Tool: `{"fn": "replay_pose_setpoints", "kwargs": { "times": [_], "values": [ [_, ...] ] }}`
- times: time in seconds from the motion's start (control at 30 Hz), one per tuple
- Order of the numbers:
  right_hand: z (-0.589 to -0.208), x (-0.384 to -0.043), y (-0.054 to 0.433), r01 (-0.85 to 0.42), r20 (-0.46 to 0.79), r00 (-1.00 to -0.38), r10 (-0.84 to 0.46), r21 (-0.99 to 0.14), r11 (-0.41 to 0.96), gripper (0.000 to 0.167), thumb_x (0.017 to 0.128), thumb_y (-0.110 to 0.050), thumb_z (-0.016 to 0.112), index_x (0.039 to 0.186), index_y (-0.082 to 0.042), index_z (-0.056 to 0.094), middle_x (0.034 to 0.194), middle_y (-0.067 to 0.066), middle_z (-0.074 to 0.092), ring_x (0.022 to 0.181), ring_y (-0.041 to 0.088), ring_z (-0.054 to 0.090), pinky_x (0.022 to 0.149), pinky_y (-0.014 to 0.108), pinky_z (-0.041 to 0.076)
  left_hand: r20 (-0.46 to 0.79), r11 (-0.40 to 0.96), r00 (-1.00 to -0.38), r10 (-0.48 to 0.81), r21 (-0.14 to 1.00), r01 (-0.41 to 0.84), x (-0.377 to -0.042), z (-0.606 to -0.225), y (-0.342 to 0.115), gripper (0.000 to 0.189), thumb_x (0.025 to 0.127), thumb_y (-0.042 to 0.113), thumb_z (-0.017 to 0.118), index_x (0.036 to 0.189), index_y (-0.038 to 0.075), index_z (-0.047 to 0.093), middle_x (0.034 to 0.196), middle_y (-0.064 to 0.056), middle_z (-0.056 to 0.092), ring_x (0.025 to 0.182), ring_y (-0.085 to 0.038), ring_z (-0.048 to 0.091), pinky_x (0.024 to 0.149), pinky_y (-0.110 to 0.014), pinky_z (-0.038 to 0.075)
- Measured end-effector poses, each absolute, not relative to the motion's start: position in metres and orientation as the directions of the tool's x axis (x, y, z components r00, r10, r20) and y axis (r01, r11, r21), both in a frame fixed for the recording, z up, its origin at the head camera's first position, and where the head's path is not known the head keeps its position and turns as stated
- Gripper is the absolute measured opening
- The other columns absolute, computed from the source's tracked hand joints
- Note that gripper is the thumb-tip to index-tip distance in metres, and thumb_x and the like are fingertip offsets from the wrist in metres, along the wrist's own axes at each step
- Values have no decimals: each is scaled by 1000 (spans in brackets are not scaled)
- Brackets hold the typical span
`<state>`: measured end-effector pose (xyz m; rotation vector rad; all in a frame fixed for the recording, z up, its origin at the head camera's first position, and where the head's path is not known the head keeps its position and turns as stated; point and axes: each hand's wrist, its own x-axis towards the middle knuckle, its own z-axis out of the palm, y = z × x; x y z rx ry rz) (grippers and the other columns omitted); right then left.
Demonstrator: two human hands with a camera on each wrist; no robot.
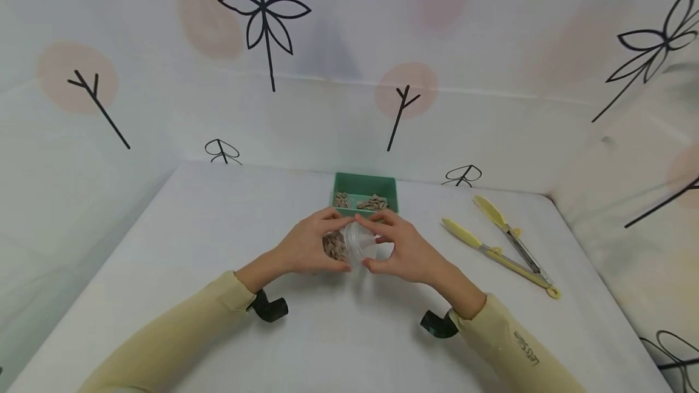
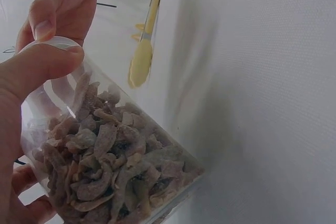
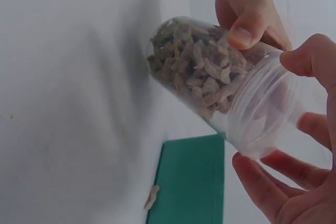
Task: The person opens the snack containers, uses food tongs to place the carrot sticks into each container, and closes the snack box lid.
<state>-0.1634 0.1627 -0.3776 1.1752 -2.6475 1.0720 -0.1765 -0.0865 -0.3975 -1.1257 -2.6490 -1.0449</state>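
A clear plastic jar [image 3: 194, 66] full of dry brown curled pieces [image 2: 110, 166] is held sideways between the two hands, its mouth toward the right. My left hand [image 1: 311, 242] grips the jar's body, the thumb lying along it near the neck. At the mouth end is a clear lid [image 1: 357, 241] with a ribbed rim, and my right hand [image 1: 409, 250] holds it by the edge with thumb and fingers spread around it. Whether the lid is fully seated cannot be made out. Just behind the hands stands a green tray [image 1: 364, 182] with more brown pieces [image 1: 374, 202] in it.
Yellow-tipped tongs [image 1: 513, 264] lie spread on the white table [image 1: 218, 223] at the right. A single brown piece [image 3: 151, 196] shows beside the green tray in the right wrist view. A patterned cloth [image 1: 338, 114] rises behind the table.
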Motion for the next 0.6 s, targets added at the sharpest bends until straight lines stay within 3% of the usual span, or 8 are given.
{"fn": "replay_pose_setpoints", "kwargs": {
  "times": [0.23,0.4,0.5,0.6],
  "values": [
    [-374,-161,162,-685,296,-706,-643,-514,516,71,80,-23,81,145,-12,53,123,8,52,94,20,62,77,38,56,319,500,-725,611,554,666,-177,-400,-84,87,70,43,90,143,10,55,113,3,55,95,-10,52,77,-30,50],
    [-377,-159,161,-587,228,-783,-578,-576,568,64,86,-31,78,142,-9,56,114,8,59,88,16,64,74,34,59,318,514,-731,604,546,662,-176,-401,-81,85,70,43,90,142,13,57,113,3,55,93,-10,52,74,-29,49],
    [-378,-159,160,-524,172,-829,-532,-570,633,61,92,-45,70,139,-8,57,108,6,63,84,12,63,70,28,57,312,520,-732,606,541,661,-176,-401,-80,83,70,43,89,141,15,58,114,4,54,93,-10,52,74,-28,49],
    [-378,-160,162,-503,158,-845,-511,-559,659,60,96,-50,62,140,-9,57,112,5,65,87,12,65,68,27,56,310,519,-736,602,549,655,-175,-400,-80,83,71,44,89,141,15,58,114,5,54,94,-10,52,75,-28,49]
  ]
}}
